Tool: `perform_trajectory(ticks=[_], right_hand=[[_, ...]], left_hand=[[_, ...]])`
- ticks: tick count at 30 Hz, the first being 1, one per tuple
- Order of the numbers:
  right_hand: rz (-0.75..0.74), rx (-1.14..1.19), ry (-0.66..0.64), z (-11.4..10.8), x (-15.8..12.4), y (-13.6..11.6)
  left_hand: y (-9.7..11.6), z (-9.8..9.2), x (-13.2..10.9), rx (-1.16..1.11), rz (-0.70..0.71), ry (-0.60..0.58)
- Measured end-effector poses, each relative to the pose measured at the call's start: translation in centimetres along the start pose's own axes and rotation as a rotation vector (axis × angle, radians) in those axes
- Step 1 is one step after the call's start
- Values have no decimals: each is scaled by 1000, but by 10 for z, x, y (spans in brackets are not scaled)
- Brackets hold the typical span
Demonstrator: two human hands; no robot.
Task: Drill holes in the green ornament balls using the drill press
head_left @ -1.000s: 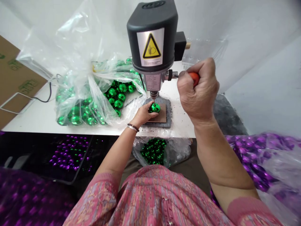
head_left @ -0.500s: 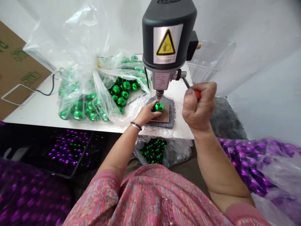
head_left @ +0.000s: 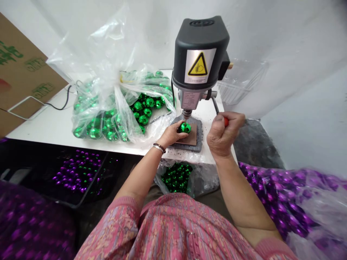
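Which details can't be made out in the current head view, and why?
All in the head view:
- Red grip: mostly covered by the right hand.
- Green ball: left side hidden by the left hand; how deep the drill bit sits is too small to tell.
- Warning label: fine print too small.
- Cardboard box: cut off by the left edge.
- Lower-left purple balls: dark, blurred, cut off by the picture's edge.
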State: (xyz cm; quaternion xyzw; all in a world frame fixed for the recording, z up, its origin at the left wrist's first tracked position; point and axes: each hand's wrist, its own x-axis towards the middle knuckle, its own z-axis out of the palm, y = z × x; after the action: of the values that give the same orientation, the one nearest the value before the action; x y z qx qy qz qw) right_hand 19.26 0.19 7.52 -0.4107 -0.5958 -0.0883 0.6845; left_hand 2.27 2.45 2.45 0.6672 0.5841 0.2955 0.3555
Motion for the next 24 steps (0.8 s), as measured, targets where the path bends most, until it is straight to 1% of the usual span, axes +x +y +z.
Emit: perform_trajectory(ticks=[2, 4, 6, 8, 11, 13, 16, 17, 18, 19, 20, 22, 23, 24], right_hand=[[4, 1, 9, 1, -4, 2], [17, 11, 30, 2, 0, 0], [37, 31, 38, 3, 13, -4], [65, 51, 9, 4, 31, -11], [124, 86, -38, 5, 55, -20], [142, 109, -43, 6, 62, -23], [144, 113, -48, 6, 62, -22], [142, 110, -53, 6, 61, -21], [136, 109, -53, 6, 60, -20], [129, 111, -55, 6, 59, -19], [122, 117, -53, 5, 58, -19], [129, 129, -52, 5, 57, -18], [148, 139, -76, 4, 56, -17], [172, 147, -104, 3, 56, -17]], left_hand=[[-1, 0, 0, -6, -4, -1], [-2, 2, 1, -20, -9, -2], [-2, 4, 1, -37, -15, 7], [-2, 6, -2, -46, -17, 31], [-1, 4, -14, -47, -9, 68], [-3, -1, -29, -36, 36, 21], [-11, -17, -51, -23, 147, -129], [-15, -24, -55, -25, 165, -157], [-19, -32, -57, -17, 162, -151], [-23, -41, -56, 10, 138, -101], [-28, -50, -52, 64, 102, -13], [-36, -71, -37, 256, 2, 229], [-40, -81, -27, 373, -55, 325], [-44, -90, -17, 477, -127, 395]])
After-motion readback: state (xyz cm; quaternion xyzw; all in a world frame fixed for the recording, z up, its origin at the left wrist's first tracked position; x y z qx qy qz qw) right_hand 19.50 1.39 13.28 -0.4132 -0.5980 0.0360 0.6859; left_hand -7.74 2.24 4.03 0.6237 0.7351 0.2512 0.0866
